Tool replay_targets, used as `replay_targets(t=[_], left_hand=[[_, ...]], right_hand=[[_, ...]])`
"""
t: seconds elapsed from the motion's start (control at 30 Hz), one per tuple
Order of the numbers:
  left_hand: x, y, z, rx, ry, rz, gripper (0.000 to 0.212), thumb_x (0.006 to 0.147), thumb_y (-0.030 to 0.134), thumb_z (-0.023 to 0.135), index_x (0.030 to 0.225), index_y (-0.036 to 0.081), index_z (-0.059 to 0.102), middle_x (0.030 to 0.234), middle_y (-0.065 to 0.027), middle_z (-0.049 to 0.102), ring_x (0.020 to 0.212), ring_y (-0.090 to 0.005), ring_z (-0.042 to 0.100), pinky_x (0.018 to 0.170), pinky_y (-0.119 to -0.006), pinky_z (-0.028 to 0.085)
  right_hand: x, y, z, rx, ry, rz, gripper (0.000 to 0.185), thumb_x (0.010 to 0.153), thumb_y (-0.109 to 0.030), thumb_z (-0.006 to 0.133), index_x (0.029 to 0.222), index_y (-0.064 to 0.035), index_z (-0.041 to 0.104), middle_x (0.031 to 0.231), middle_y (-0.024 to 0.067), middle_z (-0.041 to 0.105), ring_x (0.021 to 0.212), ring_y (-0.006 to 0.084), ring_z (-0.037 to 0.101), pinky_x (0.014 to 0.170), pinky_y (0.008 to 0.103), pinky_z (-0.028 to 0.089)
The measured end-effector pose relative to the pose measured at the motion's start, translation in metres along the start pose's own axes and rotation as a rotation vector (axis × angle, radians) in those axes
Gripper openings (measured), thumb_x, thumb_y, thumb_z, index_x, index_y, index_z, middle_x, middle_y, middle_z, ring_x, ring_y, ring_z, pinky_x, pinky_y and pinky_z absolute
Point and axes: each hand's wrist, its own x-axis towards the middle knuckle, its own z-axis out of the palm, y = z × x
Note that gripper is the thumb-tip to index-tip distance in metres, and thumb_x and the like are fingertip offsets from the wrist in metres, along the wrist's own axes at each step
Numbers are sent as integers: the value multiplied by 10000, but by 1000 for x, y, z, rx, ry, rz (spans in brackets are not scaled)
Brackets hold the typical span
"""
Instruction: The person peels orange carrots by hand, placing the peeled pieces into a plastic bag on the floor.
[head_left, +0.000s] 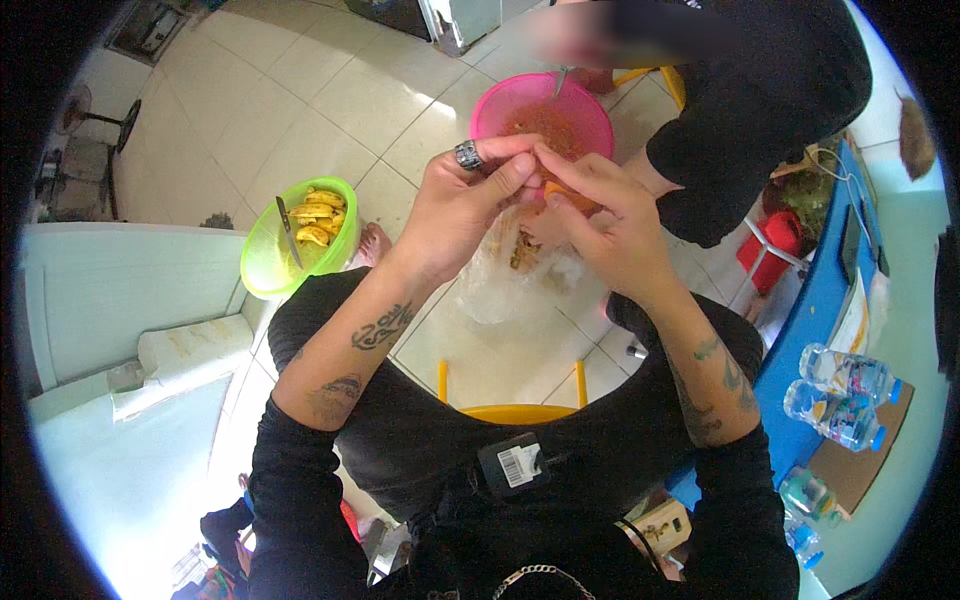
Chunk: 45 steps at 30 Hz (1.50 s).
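Observation:
My left hand (469, 199) and my right hand (611, 214) meet fingertip to fingertip in front of me, above a clear plastic bag. The left one wears a wide metal ring; what its fingers pinch is too small to tell. An orange piece (566, 196), its kind unclear, is held between the thumb and fingers of the right. Just beyond them stands a pink basin (487, 109) of shredded orange-brown food, with a metal utensil (560, 81) at its far rim. Below the hands, the clear plastic bag (487, 281) holds peelings or scraps.
A green basket (262, 262) at the left holds peeled yellow fruit, perhaps bananas, and a knife (289, 231). Another person in black (757, 97) sits across at the right. Plastic bottles (832, 412) lie by a blue table edge (802, 322). A red container (771, 251) stands nearby.

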Motion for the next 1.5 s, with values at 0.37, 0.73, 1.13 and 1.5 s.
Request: replay_targets(t=[0.37,0.73,1.13,1.5], left_hand=[[8,-9,1,-62,85,51,215,864,131,664,1039,8,648,873,-18,633,753,-83,567,687,-218,479],[24,-46,-25,148,295,6,199,876,153,651,1002,-1,646,886,-27,632,789,-101,553,725,-250,478],[126,-168,-100,1174,187,-345,243,825,201,691,935,-13,664,737,-69,665,630,-117,607,600,-266,519],[136,-120,-94,1044,86,-53,290,910,160,568,1178,48,580,963,-77,650,777,-146,628,687,-268,529]], right_hand=[[0,6,3,150,62,29,314,851,-6,593,1165,-12,615,878,25,579,740,55,535,623,186,431],[14,5,-35,319,389,219,290,864,-89,604,1150,-62,635,838,-22,597,686,51,530,639,179,425],[27,12,-70,365,509,240,216,877,-65,607,1080,7,623,807,5,619,608,51,541,561,181,428],[23,31,-58,287,282,265,331,834,-108,672,1160,-85,628,855,-7,646,702,49,563,650,177,443]])
